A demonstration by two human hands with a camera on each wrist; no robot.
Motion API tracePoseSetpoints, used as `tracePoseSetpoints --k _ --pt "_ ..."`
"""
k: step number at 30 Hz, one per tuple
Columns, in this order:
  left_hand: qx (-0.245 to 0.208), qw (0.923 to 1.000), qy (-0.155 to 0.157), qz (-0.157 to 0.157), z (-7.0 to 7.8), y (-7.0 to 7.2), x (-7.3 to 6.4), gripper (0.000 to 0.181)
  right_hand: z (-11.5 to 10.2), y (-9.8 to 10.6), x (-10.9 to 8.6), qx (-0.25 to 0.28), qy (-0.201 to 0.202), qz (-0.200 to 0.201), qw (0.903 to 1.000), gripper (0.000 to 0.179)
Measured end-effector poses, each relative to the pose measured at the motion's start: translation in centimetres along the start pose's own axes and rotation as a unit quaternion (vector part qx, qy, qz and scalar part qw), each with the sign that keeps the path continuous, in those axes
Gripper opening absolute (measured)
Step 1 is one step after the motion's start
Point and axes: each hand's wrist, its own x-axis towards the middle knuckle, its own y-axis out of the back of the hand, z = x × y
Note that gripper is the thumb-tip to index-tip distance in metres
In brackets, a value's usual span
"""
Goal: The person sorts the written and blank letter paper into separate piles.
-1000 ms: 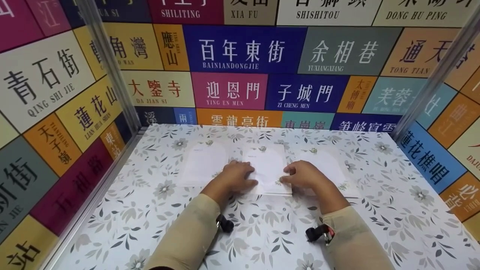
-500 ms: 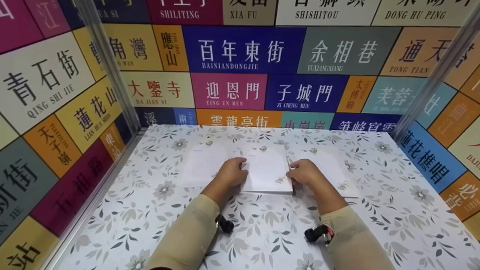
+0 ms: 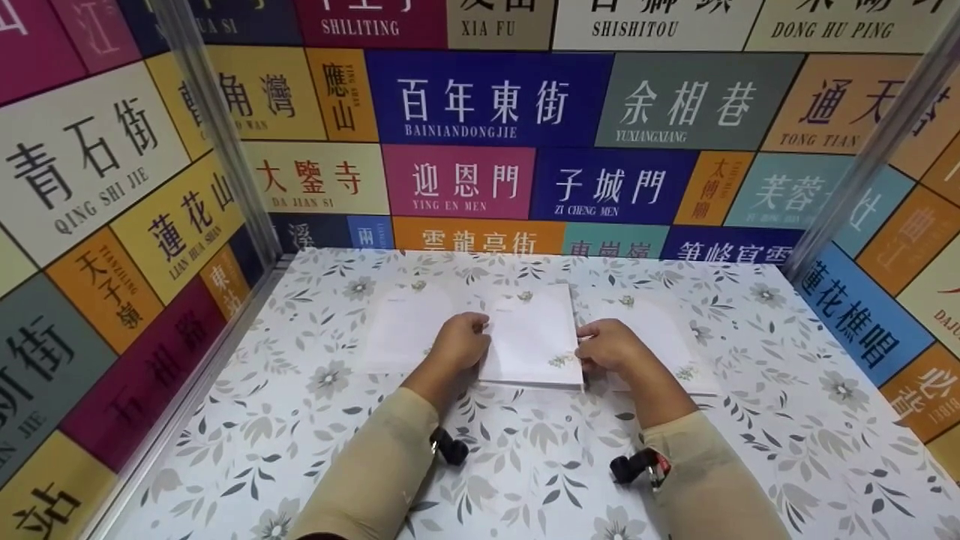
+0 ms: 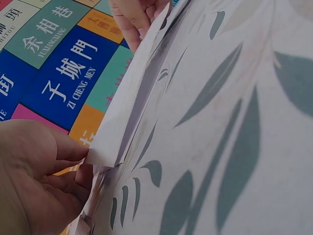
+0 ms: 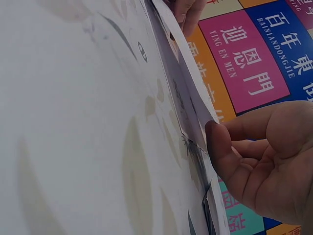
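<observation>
A pale sheet of stationery paper, with small floral prints at its top and lower right, lies between my hands in the head view. My left hand pinches its left edge, and my right hand pinches the right edge. In the left wrist view the sheet's near edge stands a little off what lies under it. A dark gap also shows beneath the paper in the right wrist view, where the right thumb presses on the edge. Fingertips under the sheet are partly hidden.
Similar sheets lie flat on either side: a left sheet and a right sheet, each partly covered by a hand. The floral-patterned tabletop ends at a back wall of coloured street-name signs, with clear corner posts.
My left hand has drawn back from over the sheet to its left edge. The right fingers have shifted to the right edge. The sheet's near edge now sits slightly raised.
</observation>
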Motion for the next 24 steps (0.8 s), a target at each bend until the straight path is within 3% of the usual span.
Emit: tracePoseSetpoints --k 6,12,18,24 --pt "-0.008 1.0000 0.001 0.004 0.1 -0.2 0.1 0.045 0.1 0.2 -0.1 0.015 0.006 0.005 0.9999 0.055" --pt "-0.022 0.9989 -0.012 0.039 -0.1 0.1 0.4 0.044 -0.6 -0.1 -0.2 0.058 0.024 0.025 0.9977 0.060" --pt "-0.051 0.9963 0.011 0.068 -0.4 1.0 0.6 0.044 -1.7 -1.2 0.0 0.071 0.009 0.035 0.9968 0.057" --pt "-0.100 0.9914 0.011 0.085 -1.0 2.5 1.0 0.044 -2.8 -2.8 0.4 0.095 0.025 0.046 0.9941 0.057"
